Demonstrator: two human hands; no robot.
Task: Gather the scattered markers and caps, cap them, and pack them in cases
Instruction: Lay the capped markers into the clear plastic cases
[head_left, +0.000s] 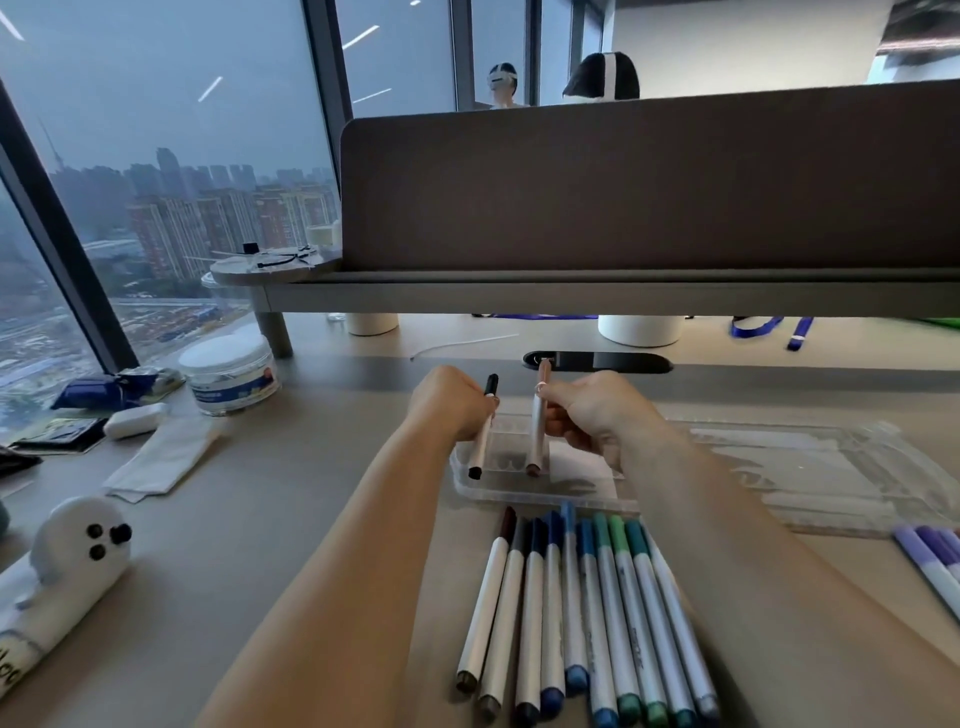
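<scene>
My left hand (451, 400) grips a black-capped white marker (484, 431), held almost upright with its lower end over a clear plastic case tray (514, 488). Beside it my right hand (592, 410) pinches a brown-capped marker (538, 426), also near upright, its lower end in the tray. Several capped markers (582, 613) in brown, grey, blue and green lie side by side on the desk in front of the tray. A few purple markers (935, 561) lie at the right edge. A clear case lid (810, 467) lies to the right of the tray.
A clear jar with a white lid (228, 374), a white cloth (166, 457), a white box (135, 421) and blue packets (104, 389) crowd the left side. A white plush case (67, 571) lies front left. A grey divider (649, 187) and shelf stand behind; a cable slot (597, 361) lies beyond my hands.
</scene>
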